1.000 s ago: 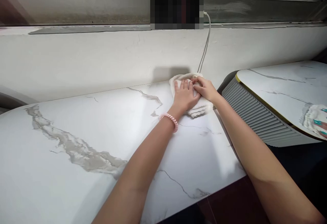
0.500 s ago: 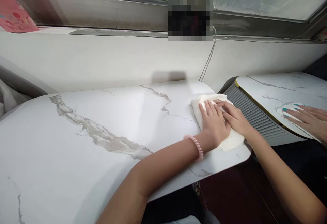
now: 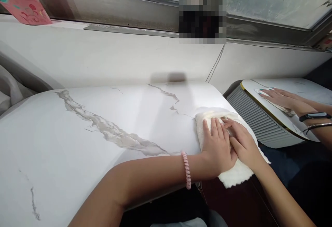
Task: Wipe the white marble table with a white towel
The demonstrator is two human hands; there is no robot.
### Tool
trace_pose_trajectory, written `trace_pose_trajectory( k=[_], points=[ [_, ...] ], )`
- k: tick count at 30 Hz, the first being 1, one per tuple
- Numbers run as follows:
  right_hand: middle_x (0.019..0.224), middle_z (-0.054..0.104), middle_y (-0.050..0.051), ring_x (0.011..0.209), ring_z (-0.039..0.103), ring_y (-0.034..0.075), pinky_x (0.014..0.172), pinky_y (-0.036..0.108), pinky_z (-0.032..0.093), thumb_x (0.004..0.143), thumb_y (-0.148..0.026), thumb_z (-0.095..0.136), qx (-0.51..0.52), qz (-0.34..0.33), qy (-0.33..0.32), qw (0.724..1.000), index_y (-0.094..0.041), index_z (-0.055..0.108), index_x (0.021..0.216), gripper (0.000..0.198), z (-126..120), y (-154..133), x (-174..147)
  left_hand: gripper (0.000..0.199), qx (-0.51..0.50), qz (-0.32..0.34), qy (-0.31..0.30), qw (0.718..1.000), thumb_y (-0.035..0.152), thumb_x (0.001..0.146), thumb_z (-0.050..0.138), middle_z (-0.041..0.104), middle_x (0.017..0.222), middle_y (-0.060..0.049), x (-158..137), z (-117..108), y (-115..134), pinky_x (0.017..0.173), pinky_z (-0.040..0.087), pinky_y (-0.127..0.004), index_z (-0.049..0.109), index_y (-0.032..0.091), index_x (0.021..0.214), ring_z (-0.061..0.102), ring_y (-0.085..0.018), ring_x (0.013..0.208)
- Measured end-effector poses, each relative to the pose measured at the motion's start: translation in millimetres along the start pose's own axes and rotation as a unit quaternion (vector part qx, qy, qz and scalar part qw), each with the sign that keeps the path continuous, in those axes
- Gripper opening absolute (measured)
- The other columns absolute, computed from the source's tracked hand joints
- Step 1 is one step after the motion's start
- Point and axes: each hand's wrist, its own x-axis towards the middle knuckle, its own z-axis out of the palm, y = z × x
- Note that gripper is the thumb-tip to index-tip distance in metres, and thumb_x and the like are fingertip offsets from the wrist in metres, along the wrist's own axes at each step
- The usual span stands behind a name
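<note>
A cream-white cloth [image 3: 236, 178] lies bunched over the right end of a white marble-patterned tabletop [image 3: 135, 113], and its near edge hangs past the table's rim. My left hand [image 3: 219, 147] rests flat on the cloth, palm down with fingers spread; a pink coiled band [image 3: 186, 170] circles that wrist. Right beside it, my right hand [image 3: 242, 142] also lies on the cloth, fingers apart and slightly bent. The two hands touch near the thumbs. Part of the cloth is hidden beneath them.
To the right stands a second marble-patterned table with a ribbed grey side [image 3: 259, 116]. Another person's hands [image 3: 282, 99] press a white cloth on it. Behind are a white wall [image 3: 116, 57], a thin cable [image 3: 215, 64] and a pink paper item [image 3: 33, 6]. Grey fabric [image 3: 10, 85] sits at far left.
My hands and the cloth have slid toward me, to the near right corner, so the cloth now overhangs the edge. The other person's hands have moved farther back across their table.
</note>
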Motion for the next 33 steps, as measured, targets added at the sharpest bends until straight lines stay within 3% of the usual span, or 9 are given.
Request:
trace_pose_trajectory(
  k=[11,17,23,28,33],
  points=[
    [0.116,0.065,0.009,0.112,0.057,0.031,0.095,0.05,0.042,0.074,-0.021,0.041,0.008,0.009,0.012,1.0,-0.025,0.05,0.093,0.021,14.8,1.3,38.3,0.07,-0.015,0.012,-0.006,1.0,0.043,0.096,0.031,0.035,0.15,-0.031,21.7,4.8,-32.7,0.113,0.026,-0.063,0.036,-0.009,0.144,0.029,-0.042,0.143],
    [0.107,0.068,0.008,0.102,0.059,0.029,0.094,0.047,0.042,0.077,-0.027,0.042,0.019,0.012,0.037,0.999,-0.024,0.049,0.084,0.01,38.9,14.3,108.2,0.068,-0.055,-0.011,0.026,0.998,0.042,0.096,0.034,0.035,0.153,-0.025,68.4,21.3,-87.0,0.117,0.016,-0.059,0.034,-0.005,0.145,0.027,-0.035,0.145],
    [0.094,0.067,0.008,0.096,0.058,0.028,0.089,0.043,0.042,0.076,-0.027,0.041,0.006,0.002,0.04,0.999,-0.023,0.048,0.081,0.009,72.8,16.3,188.0,0.068,-0.094,-0.07,-0.013,0.993,0.043,0.097,0.034,0.03,0.157,-0.02,108.3,22.9,-154.5,0.122,0.006,-0.051,0.029,0.0,0.149,0.022,-0.028,0.148],
    [0.092,0.066,0.011,0.09,0.057,0.029,0.084,0.041,0.043,0.074,-0.023,0.041,-0.03,-0.001,0.035,0.999,-0.022,0.052,0.081,0.013,101.7,-2.4,234.3,0.066,-0.102,-0.12,-0.004,0.987,0.04,0.095,0.034,0.03,0.158,-0.017,113.4,20.5,-198.5,0.122,0.005,-0.049,0.03,0.002,0.149,0.024,-0.027,0.147],
    [0.09,0.066,0.012,0.09,0.057,0.03,0.083,0.042,0.044,0.075,-0.02,0.041,-0.032,-0.013,0.041,0.999,-0.022,0.055,0.083,0.016,113.1,-16.5,243.4,0.062,-0.105,-0.147,0.012,0.983,0.035,0.094,0.034,0.033,0.157,-0.015,106.1,20.0,-213.4,0.123,0.006,-0.048,0.032,0.004,0.149,0.024,-0.026,0.147]
  ],
)
